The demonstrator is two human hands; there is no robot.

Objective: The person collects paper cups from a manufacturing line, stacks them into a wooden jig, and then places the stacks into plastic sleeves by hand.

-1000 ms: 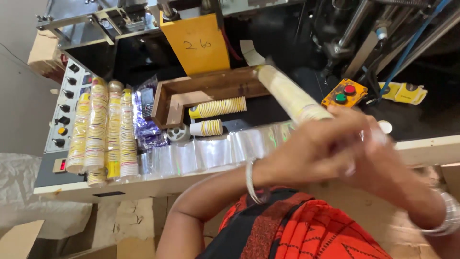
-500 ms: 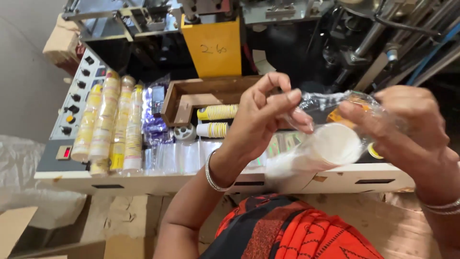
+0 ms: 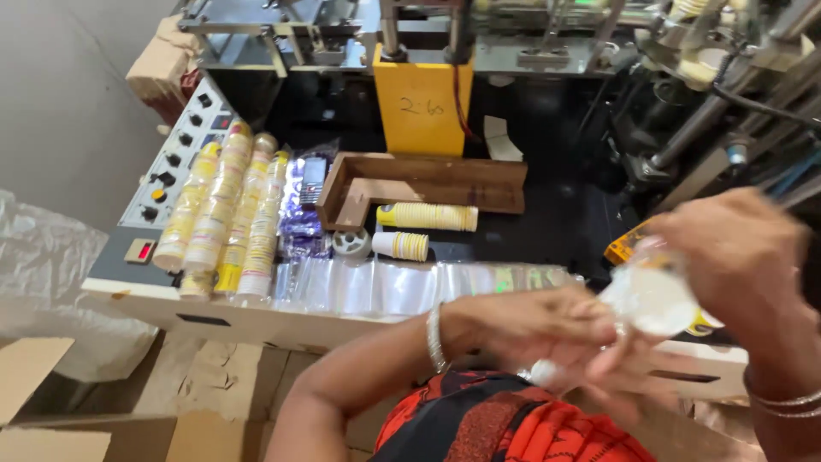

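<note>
Low right of the head view, both my hands are on one thing: a sleeve of stacked paper cups in clear plastic wrap (image 3: 654, 295). Right hand (image 3: 727, 257) is clamped over the upper end, fingers curled round it. Left hand (image 3: 547, 329) sits below at the lower end, fingers pinched together on the loose plastic there, probably so the wrap stays closed. Motion blur, so I can't tell the exact finger contact.

Stack is held in the air over the near edge of the desk (image 3: 256, 321), not resting on it. Long axis looks tilted, lower-left to upper-right; white round end faces the camera.

Wrapped cup sleeves (image 3: 224, 210) lie side by side at left, next to the control panel (image 3: 175, 158). Two short yellow cup stacks (image 3: 428, 216) lie by the wooden tray (image 3: 428, 180).
</note>
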